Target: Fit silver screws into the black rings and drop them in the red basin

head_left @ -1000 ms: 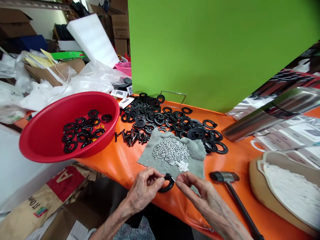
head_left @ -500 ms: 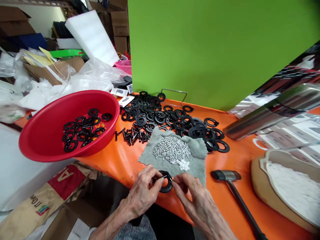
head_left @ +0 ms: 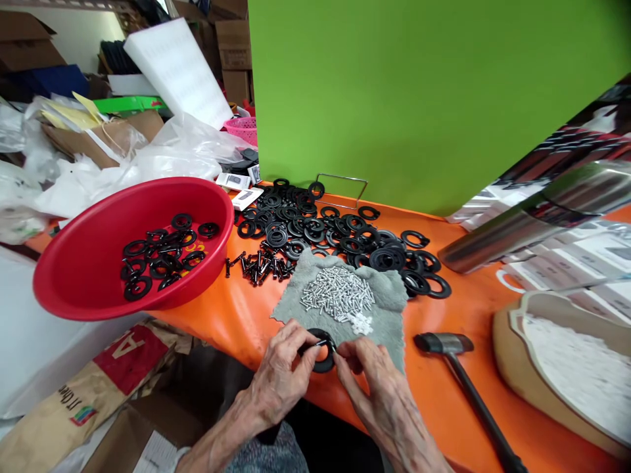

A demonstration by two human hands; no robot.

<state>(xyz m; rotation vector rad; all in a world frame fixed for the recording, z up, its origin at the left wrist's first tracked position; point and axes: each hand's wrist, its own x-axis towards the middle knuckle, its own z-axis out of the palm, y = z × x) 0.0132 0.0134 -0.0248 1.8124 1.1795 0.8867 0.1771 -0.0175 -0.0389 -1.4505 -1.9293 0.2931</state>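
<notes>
A black ring (head_left: 323, 366) is held over the table's front edge by my left hand (head_left: 284, 364), thumb and fingers closed on its left side. A dark rod-like piece crosses the ring's upper part. At the ring's right side, my right hand (head_left: 373, 373) pinches what looks like a small silver pin (head_left: 334, 350), mostly hidden by the fingertips. Just beyond the hands lies a grey-green cloth (head_left: 288, 299) bearing a heap of small silver pins (head_left: 338, 294) and a few small white pieces (head_left: 361, 324).
Many black rings (head_left: 315, 230) and short black rods (head_left: 263, 268) lie behind the cloth. A red basin (head_left: 73, 263) with assembled rings stands left. To the right are a hammer (head_left: 458, 368), a tan tub (head_left: 513, 374) of white material and a metal cylinder (head_left: 493, 230). A green panel (head_left: 419, 98) rises behind.
Both hands and the ring have shifted very slightly left and up in view. The grips look the same, with the right fingertips still at the ring's right side.
</notes>
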